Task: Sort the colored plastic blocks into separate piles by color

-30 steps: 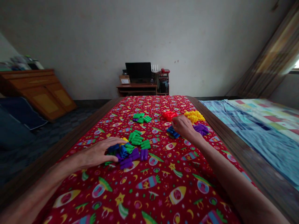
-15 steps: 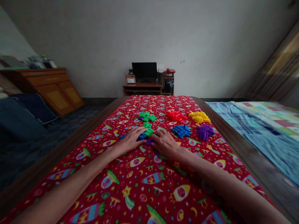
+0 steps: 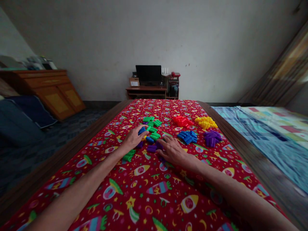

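My left hand (image 3: 133, 138) is closed, with a ridged blue plastic block (image 3: 141, 130) between its thumb and fingers. To its right, my right hand (image 3: 172, 149) curls its fingertips onto a purple plastic block (image 3: 159, 145); its thumb is mostly hidden. Another purple block (image 3: 151, 149) lies just left of those fingertips. Between the hands is a loose blue block (image 3: 150, 140), beside several green blocks (image 3: 153, 131). A green block (image 3: 129, 155) rests by my left wrist. Farther back sits a green group (image 3: 149, 120) with a bit of purple at its edge.
Sorted piles stand on the right: red (image 3: 183, 121), yellow (image 3: 206, 122), blue (image 3: 187, 137) and purple (image 3: 212, 138). A red patterned cloth (image 3: 158, 205) covers the table. Beyond its far end is a desk with a monitor (image 3: 148, 74). A bed (image 3: 269, 138) is at the right.
My left hand has lifted slightly and drawn back left, now with a blue block in it. A green block shows by its wrist. My right hand stays nearly in place.
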The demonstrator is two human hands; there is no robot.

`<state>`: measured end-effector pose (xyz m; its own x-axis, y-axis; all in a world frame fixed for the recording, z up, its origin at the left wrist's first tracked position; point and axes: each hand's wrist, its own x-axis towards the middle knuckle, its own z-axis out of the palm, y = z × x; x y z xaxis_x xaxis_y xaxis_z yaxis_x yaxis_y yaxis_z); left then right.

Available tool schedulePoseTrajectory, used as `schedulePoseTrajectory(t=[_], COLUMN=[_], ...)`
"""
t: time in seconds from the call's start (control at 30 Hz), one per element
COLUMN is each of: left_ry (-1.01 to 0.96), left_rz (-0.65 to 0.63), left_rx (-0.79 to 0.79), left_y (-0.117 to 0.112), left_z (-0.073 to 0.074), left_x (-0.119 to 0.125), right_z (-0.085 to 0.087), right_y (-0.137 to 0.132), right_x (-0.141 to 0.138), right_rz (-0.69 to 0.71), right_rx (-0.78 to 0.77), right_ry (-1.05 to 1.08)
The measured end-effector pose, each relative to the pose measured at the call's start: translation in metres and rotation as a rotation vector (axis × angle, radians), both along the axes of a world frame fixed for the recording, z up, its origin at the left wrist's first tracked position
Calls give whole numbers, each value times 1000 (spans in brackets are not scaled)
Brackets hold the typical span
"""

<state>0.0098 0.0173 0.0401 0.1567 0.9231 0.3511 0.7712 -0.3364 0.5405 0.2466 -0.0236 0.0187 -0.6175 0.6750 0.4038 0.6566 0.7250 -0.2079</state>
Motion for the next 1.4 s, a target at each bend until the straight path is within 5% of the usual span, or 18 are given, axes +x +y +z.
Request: schedulePoseTrajectory(t=[0.17,0.33,0.5,0.63,0.8,0.97,1.13,1.23,1.4], left_ry=[83,128,144,299,460,431,239,-53,-326], left_rz=[-243,-397,-342,-214,-145,-182,-149,-183,-270], left_rx=[49,29,50,81,-141,-221,-216,-281,-425], left_y=[3,-7,-9,5,18,21,21,19,3], left_z=[4,8,14,19,15,12,18,25,34], left_x=[18,46,47,15,-22,-24,-22,-18,9], right_z=[-3,20,38,56,69,66,73,81,75], right_y=[19,27,33,45,57,54,46,40,21], right_x=[5,13,23,52,85,86,82,76,44], right_rz=[159,83,-74,-187,-394,-546,-608,-526,9], right_rx=[176,35,-132,-171,-141,-137,-57,-46,10], right_ry=[334,354,358,287,85,-172,-187,-131,116])
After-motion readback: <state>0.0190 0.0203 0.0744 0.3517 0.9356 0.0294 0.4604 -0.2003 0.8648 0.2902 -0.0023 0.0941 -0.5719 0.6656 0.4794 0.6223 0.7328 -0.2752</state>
